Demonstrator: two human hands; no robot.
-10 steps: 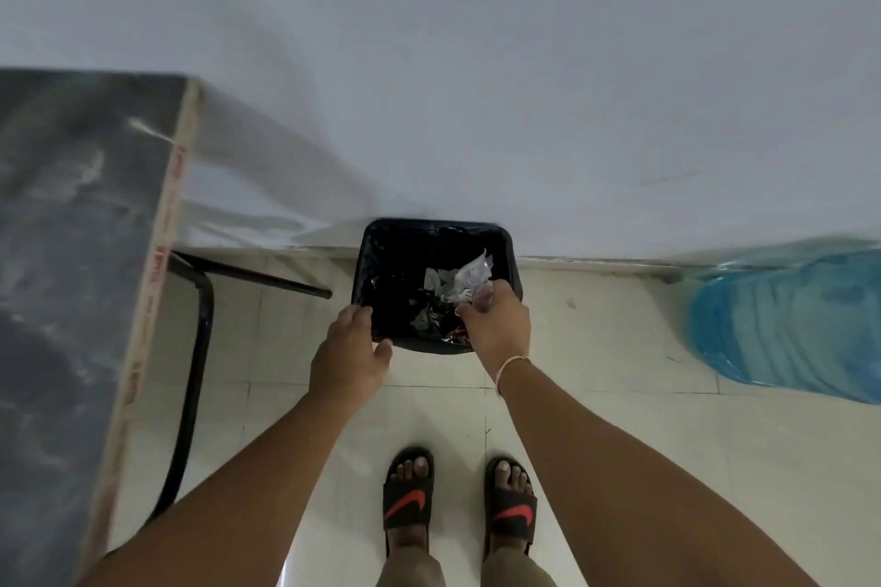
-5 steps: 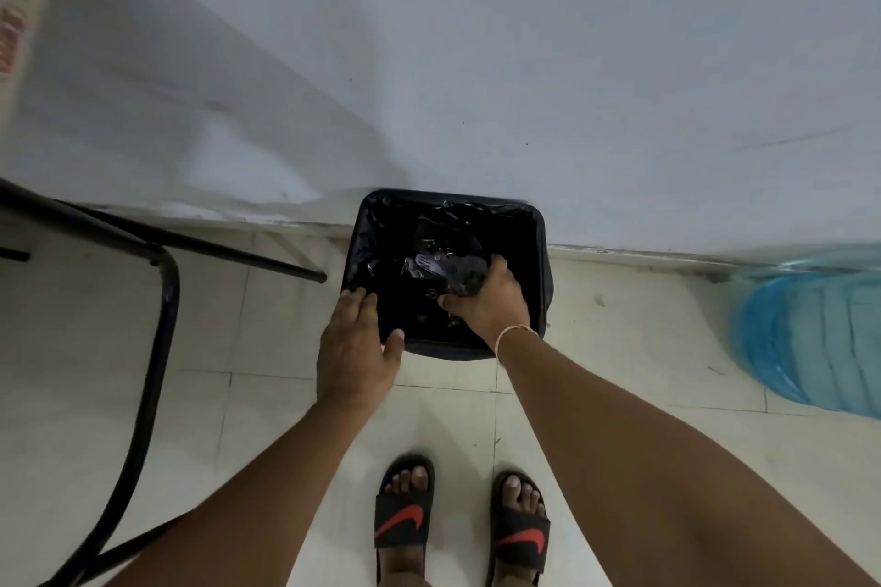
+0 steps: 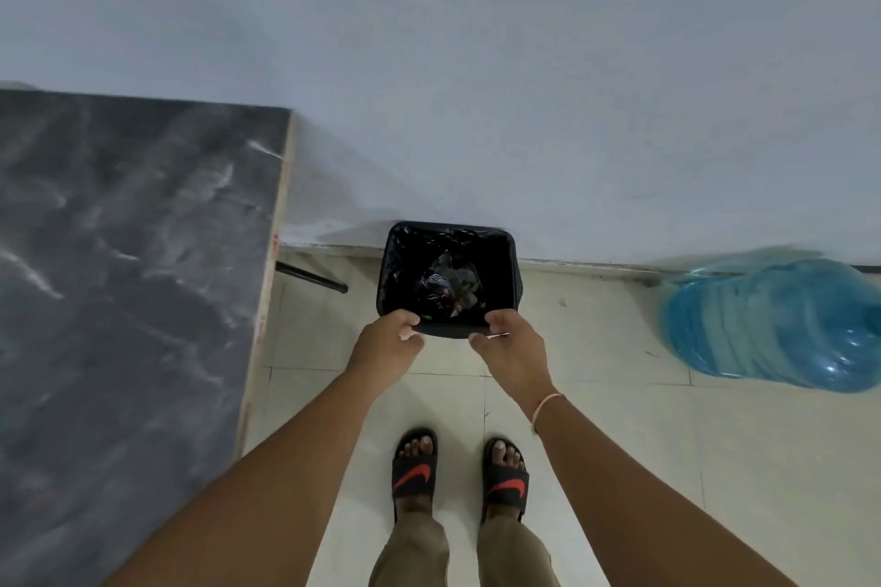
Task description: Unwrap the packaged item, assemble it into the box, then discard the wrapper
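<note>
A black square waste bin (image 3: 505, 253) lined with a black bag stands on the tiled floor against the wall. Clear crumpled wrappers (image 3: 450, 284) lie at its bottom. My left hand (image 3: 388, 343) hovers at the bin's near left corner, fingers curled, holding nothing that I can see. My right hand (image 3: 512, 348) is at the near right corner, fingers curled over the rim, also with nothing visible in it. The box and the unwrapped item are out of view.
A dark marbled table (image 3: 128, 276) with a pale edge fills the left; its black leg (image 3: 312, 276) reaches the floor left of the bin. A large blue water jug (image 3: 777, 319) lies on the floor at right. My sandalled feet (image 3: 457, 477) stand below.
My right hand went down into the bin with the clear wrapper, then came out without it. Both hands now sit at the bin's near rim. The view has swung back over the table.
</note>
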